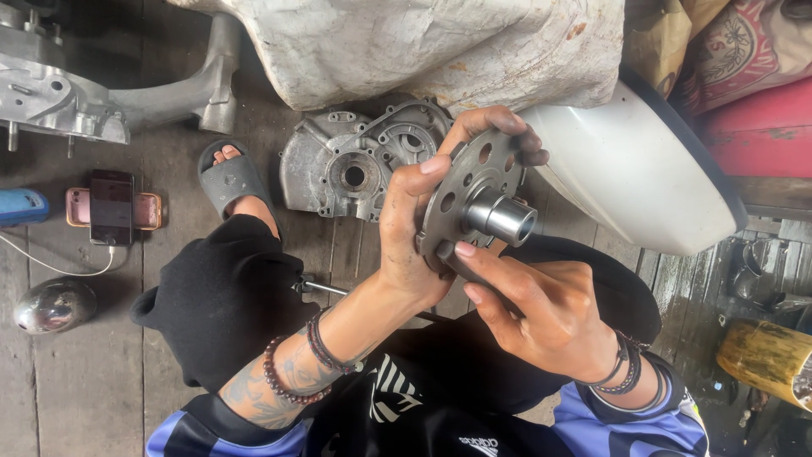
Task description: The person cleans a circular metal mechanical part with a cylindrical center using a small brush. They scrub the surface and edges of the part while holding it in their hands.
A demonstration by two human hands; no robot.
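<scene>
Perforated metal disc [467, 199] dull grey, hub bright steel. Engine casing [355, 161] pale silver-grey. Trousers [224, 296] black. Slide sandal [230, 179] grey. Jersey sleeves [609, 423] blue-black striped. Bead bracelets [283, 381] dark maroon. Smartphone [112, 207] black in pinkish-orange case. Wood floor [76, 381] grey-brown. Red container [761, 131] right. Big tub [634, 165] white.

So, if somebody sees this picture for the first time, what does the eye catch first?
First, the round metal disc with holes and a shiny hub, held up at the centre by both hands: the left hand grips its edge, the right hand supports it from below. Behind it, a grey engine casing lies on the wooden floor, and a white curved panel fills the upper right.
</scene>
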